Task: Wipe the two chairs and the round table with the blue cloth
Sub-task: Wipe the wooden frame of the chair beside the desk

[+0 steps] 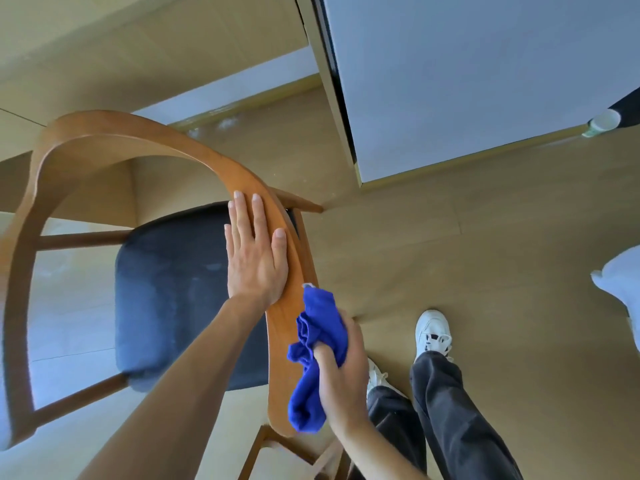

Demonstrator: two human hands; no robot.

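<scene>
Your right hand (341, 372) grips the bunched blue cloth (317, 355) against the chair (104, 133)'s curved wooden back rail; just beyond it, your left hand (256, 258) lies flat, fingers straight, on that rail.

Chair (145, 140): left side of the curved backrest runs off the frame's left edge; front legs cut by the bottom edge. Right hand (341, 382) has its fingers hidden behind the blue cloth (317, 348), and the cloth covers part of the rail. White cup (604, 122), far right of the chair, too small to read. White object (620, 282) cropped at the right edge, unidentifiable.
</scene>
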